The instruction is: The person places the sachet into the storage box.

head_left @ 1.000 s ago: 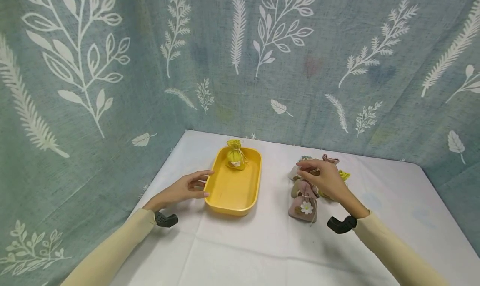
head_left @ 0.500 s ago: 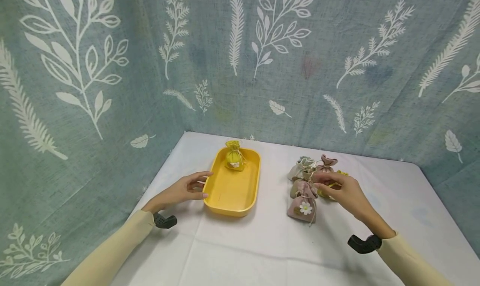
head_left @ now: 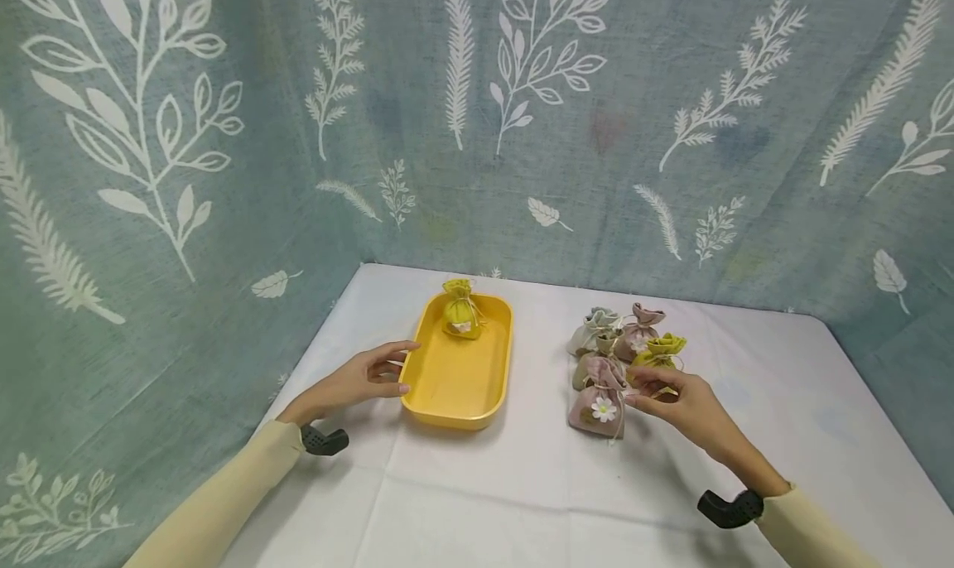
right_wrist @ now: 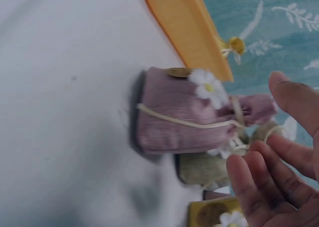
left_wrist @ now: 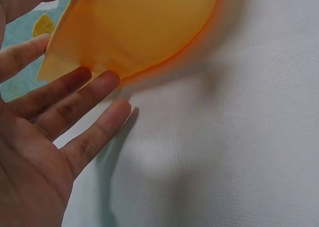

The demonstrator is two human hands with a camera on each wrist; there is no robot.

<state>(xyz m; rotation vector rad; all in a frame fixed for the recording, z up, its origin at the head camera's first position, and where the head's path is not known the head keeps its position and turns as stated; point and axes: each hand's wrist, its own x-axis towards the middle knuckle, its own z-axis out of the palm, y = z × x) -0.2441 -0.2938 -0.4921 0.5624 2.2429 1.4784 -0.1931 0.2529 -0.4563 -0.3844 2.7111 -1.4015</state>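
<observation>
My left hand (head_left: 365, 382) rests at the left side of a yellow tray (head_left: 456, 382), fingers loosely extended. In the left wrist view, its fingertips (left_wrist: 107, 80) lie against the tray's outer wall. My right hand (head_left: 693, 406) hovers just right of a pink drawstring pouch (head_left: 592, 411) with a white flower, nothing between its fingers. The right wrist view shows the thumb and fingers spread apart near the pouch's gathered neck (right_wrist: 256, 107). Behind it, partly hidden, sits an olive-beige pouch (head_left: 580, 374). A mustard pouch (head_left: 662, 351) stands beyond my right fingers.
A yellow-green pouch (head_left: 462, 315) sits in the tray's far end. A pale grey-green pouch (head_left: 585, 336) and a mauve pouch (head_left: 633, 336) stand at the back of the right cluster. White cloth (head_left: 477, 502) covers the table; a patterned curtain (head_left: 551, 170) hangs behind.
My right hand has come down from above the back pouches toward the front right, beside the pink pouch, uncovering the mauve and mustard pouches. The left hand stays at the tray.
</observation>
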